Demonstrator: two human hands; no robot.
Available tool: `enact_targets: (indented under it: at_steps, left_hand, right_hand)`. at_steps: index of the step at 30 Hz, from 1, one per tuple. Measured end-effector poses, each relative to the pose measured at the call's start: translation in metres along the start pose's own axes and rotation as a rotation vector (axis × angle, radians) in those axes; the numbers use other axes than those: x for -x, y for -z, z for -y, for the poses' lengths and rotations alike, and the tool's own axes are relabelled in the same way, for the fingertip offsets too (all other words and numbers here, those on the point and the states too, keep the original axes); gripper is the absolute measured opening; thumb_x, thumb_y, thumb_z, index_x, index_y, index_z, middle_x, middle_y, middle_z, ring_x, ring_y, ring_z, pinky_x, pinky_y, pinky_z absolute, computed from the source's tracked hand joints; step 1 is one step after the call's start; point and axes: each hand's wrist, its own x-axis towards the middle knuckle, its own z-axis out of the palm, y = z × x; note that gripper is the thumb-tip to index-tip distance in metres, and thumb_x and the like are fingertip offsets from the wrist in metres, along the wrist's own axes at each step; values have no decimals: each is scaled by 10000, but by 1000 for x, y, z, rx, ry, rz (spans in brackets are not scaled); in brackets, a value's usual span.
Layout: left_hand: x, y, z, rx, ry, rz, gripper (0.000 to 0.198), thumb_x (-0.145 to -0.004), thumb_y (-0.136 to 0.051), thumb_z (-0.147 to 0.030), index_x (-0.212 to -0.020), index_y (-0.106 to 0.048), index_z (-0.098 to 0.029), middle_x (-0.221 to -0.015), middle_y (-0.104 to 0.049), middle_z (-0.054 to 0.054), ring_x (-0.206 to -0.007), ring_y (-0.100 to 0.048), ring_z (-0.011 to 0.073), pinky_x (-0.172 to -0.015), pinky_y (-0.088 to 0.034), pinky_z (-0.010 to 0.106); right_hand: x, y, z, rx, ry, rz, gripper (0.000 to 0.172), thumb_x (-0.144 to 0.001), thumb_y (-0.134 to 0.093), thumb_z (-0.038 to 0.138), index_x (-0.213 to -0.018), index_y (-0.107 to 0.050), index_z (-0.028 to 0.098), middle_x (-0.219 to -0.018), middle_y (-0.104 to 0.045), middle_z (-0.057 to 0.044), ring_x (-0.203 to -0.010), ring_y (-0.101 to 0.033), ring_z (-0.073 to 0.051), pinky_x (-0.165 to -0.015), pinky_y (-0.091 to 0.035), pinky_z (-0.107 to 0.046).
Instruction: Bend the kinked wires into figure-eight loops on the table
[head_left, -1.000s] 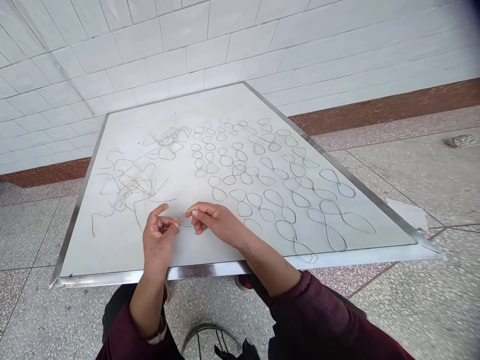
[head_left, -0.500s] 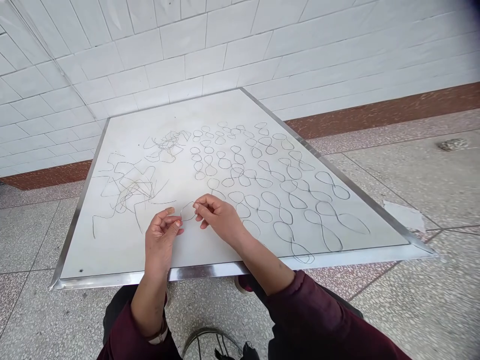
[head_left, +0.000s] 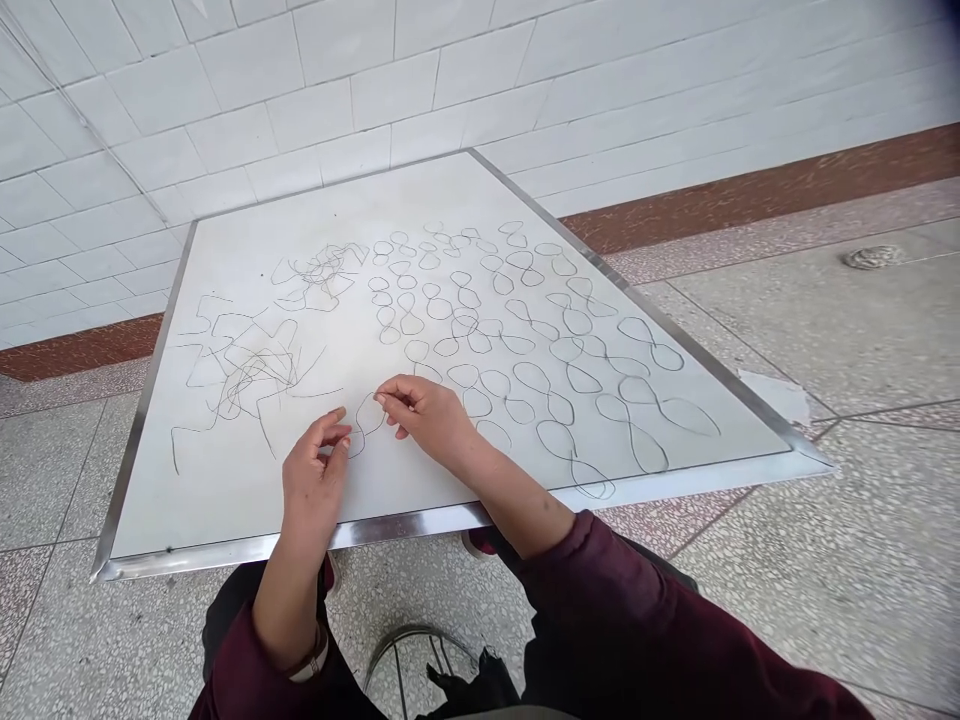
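Ok so picture a clock laid flat on the white worktop (head_left: 217, 500), 12 at the wall side and 6 at the person. Both bare hands are working between 6 and 8 o'clock, over the near part of it. The right hand (head_left: 429, 415) has its thumb and fingers clamped on one end of a thin looped wire (head_left: 363, 433), which looks like a figure-eight with its other loop angling off toward 7 o'clock. The left hand (head_left: 313, 480) is right at that lower loop, fingers curled with the thumb and fingertips slightly apart; honestly can't tell if they're gripping the wire or just touching it

At 9 o'clock there's a messy tangle of bent wires (head_left: 259, 365), and a second, smaller tangle (head_left: 326, 270) sits around 10 to 11. From about 12 round to 4 it's all figure-eight loops (head_left: 549, 393), tons of them, some overlapping, and one near 5 pokes over the shiny metal edging (head_left: 420, 523)

Dark maroon sleeves (head_left: 637, 600) on both arms, a band (head_left: 311, 662) on the left wrist. Tiled wall (head_left: 337, 95) past 12, round metal frame (head_left: 424, 630) on the floor below 6
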Motion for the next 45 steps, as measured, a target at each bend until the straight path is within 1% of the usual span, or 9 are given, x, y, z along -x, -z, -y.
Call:
enact_targets:
  at_steps: [4,9,12,15,17,23,28,35,45]
  left_hand:
    - [-2,-5,8,-123,-75,-53,313,-890,-578,-257,-1181,-693,-273,-993,-748,38,-885,-662,202,-812,-493,345]
    - [-9,-16,14,-349,-206,-144,329,-916,-503,-203,-1190,-684,-234,-986,-743,60,-880,-654,222,-854,-480,386]
    - [-14,-25,15,-500,-315,-204,333,-938,-471,-208,-1190,-688,-193,-918,-726,90,-874,-632,247,-811,-475,382]
    - [-19,-33,15,-565,-397,-242,344,-952,-443,-211,-1190,-687,-172,-877,-705,108,-856,-610,255,-767,-469,365]
    - [-23,-37,13,-588,-418,-246,343,-938,-456,-198,-1195,-681,-177,-896,-699,110,-861,-603,256,-742,-466,351]
    - [-52,-39,-8,-714,-397,-254,412,-895,-477,-148,-1274,-629,-203,-858,-670,96,-884,-590,262,-682,-452,323]
    - [-66,-47,-27,-649,-283,-208,506,-883,-501,-167,-1387,-519,-197,-826,-675,55,-817,-612,232,-654,-428,311]
    - [-57,-69,-29,-571,-203,-187,521,-866,-526,-200,-1386,-508,-220,-855,-687,29,-828,-626,213,-683,-439,322]
    - [-66,-79,-28,-533,-211,-185,522,-916,-488,-241,-1435,-446,-230,-954,-708,24,-847,-631,184,-720,-455,319]
  right_hand:
    - [-2,-1,-2,28,1,16,137,-892,-567,284,-872,-677,204,-797,-641,-8,-608,-622,-105,-595,-570,-254]
    - [-2,1,-7,78,94,-37,189,-907,-540,238,-1027,-684,217,-1044,-639,-62,-764,-657,-137,-622,-579,-266]
    - [3,5,-7,139,137,2,187,-923,-528,259,-976,-703,223,-927,-655,-46,-710,-623,-142,-598,-539,-280]
    - [12,6,-3,143,198,19,170,-920,-541,242,-920,-711,232,-794,-655,-14,-701,-607,-145,-662,-507,-297]
    - [21,4,1,97,240,30,165,-921,-549,246,-924,-714,246,-793,-657,-7,-699,-600,-144,-681,-494,-300]
    - [51,-4,5,-66,338,57,183,-923,-533,218,-938,-712,251,-816,-645,-21,-704,-607,-150,-653,-481,-283]
    - [58,-5,-1,-97,392,112,178,-913,-546,191,-927,-715,245,-783,-629,-13,-715,-594,-154,-677,-477,-282]
    - [55,1,-7,-102,350,107,168,-887,-554,153,-850,-695,235,-812,-657,-10,-764,-606,-165,-709,-485,-289]
    - [56,0,-14,-97,367,91,193,-901,-539,143,-898,-716,219,-838,-676,-14,-729,-612,-143,-675,-487,-271]
